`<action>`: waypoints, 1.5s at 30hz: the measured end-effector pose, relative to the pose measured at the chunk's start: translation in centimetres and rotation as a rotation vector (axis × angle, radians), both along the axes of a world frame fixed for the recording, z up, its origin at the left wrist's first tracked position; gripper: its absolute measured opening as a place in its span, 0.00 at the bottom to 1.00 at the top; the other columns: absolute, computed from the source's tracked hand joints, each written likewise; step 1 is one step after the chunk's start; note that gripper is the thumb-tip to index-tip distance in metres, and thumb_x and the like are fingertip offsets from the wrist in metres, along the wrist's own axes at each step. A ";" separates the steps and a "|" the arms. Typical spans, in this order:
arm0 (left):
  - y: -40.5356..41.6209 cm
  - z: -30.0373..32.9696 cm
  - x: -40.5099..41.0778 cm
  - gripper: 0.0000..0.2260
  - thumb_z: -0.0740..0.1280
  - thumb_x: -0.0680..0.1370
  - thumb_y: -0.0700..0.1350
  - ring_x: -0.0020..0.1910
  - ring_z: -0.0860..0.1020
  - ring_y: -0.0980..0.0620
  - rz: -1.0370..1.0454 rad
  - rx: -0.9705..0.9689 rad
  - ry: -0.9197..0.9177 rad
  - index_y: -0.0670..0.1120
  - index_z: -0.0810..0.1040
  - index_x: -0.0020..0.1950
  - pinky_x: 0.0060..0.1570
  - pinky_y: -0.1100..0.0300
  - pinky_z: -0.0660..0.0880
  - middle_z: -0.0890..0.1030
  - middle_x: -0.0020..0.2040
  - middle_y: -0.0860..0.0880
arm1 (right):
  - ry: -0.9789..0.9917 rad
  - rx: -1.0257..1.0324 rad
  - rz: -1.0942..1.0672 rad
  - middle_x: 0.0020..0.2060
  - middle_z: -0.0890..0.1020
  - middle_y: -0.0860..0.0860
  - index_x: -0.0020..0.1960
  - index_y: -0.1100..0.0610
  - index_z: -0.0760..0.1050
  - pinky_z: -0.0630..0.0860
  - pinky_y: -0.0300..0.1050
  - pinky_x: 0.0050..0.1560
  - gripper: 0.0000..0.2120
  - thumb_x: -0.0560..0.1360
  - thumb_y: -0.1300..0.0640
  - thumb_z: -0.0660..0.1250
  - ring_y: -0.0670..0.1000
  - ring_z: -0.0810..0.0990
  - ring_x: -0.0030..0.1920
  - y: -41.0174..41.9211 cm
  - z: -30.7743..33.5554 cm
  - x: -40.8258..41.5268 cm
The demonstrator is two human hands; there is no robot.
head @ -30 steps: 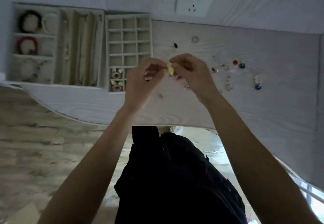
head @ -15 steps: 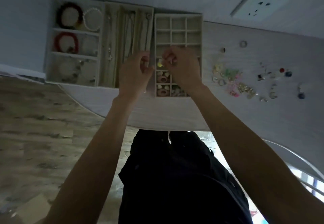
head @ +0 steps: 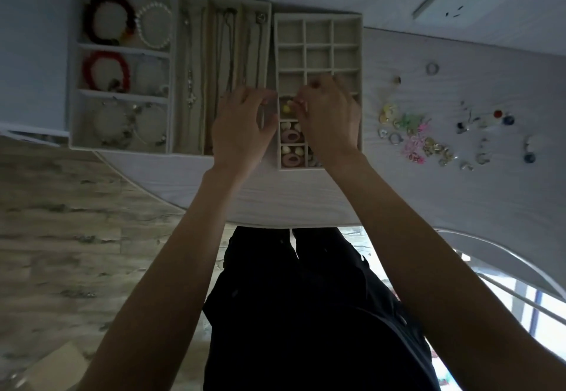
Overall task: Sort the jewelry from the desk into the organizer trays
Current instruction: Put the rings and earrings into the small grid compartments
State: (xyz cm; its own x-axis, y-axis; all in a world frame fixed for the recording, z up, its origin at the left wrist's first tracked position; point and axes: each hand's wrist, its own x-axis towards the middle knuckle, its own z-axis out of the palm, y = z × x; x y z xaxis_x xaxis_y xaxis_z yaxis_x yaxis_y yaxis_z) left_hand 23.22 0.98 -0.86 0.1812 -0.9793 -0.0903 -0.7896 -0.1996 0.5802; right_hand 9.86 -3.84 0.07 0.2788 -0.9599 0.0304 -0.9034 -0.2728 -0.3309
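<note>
Hands over the grid tray, yellow earring at the fingertips.

I see my right hand (head: 329, 118) above the grid tray (head: 360, 54), fingers curled and pinched together just beside a small yellow earring (head: 286, 109) sitting in the left-column cell; whether they touch it I cannot tell. My left hand (head: 242, 127) hovers just left of that cell, fingers loosely curled, holding nothing I can see. Nearer cells hold pink oval pieces (head: 292, 136). Left of the grid lie the necklace tray (head: 179, 84) and the bracelet tray (head: 73, 69). Loose jewelry (head: 413, 136) is scattered on the desk (head: 306, 200) to the right.
</note>
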 end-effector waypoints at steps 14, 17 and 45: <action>-0.7 -0.3 0.4 0.11 0.67 0.75 0.47 0.54 0.73 0.43 -0.138 -0.101 -0.141 0.45 0.80 0.54 0.54 0.56 0.68 0.77 0.52 0.43 | 0.098 -0.151 0.064 0.44 0.80 0.54 0.35 0.55 0.82 0.71 0.46 0.44 0.04 0.66 0.55 0.73 0.57 0.77 0.45 0.4 -1.2 -0.8; -1.2 -0.3 0.5 0.10 0.66 0.75 0.47 0.55 0.73 0.43 -0.155 -0.092 -0.151 0.45 0.80 0.53 0.55 0.54 0.69 0.77 0.52 0.44 | -0.001 -0.069 -0.041 0.45 0.79 0.54 0.38 0.56 0.82 0.70 0.43 0.44 0.02 0.66 0.59 0.74 0.57 0.76 0.47 0.4 -0.7 -0.4; -1.2 -0.7 0.5 0.11 0.63 0.76 0.48 0.54 0.75 0.42 -0.195 -0.172 -0.198 0.45 0.80 0.53 0.53 0.51 0.71 0.80 0.51 0.45 | -0.190 0.049 -0.185 0.45 0.77 0.55 0.45 0.56 0.78 0.68 0.46 0.49 0.11 0.68 0.50 0.72 0.57 0.73 0.50 0.4 -1.7 -0.2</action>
State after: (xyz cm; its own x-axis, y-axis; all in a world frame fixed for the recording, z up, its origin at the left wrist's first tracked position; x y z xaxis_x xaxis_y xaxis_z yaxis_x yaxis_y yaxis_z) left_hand 23.69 -0.23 -1.60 -0.0134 -0.9951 0.0980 -0.9042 0.0539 0.4238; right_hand 9.67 -3.45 -1.64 0.0919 -0.9956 0.0175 -0.8570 -0.0880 -0.5078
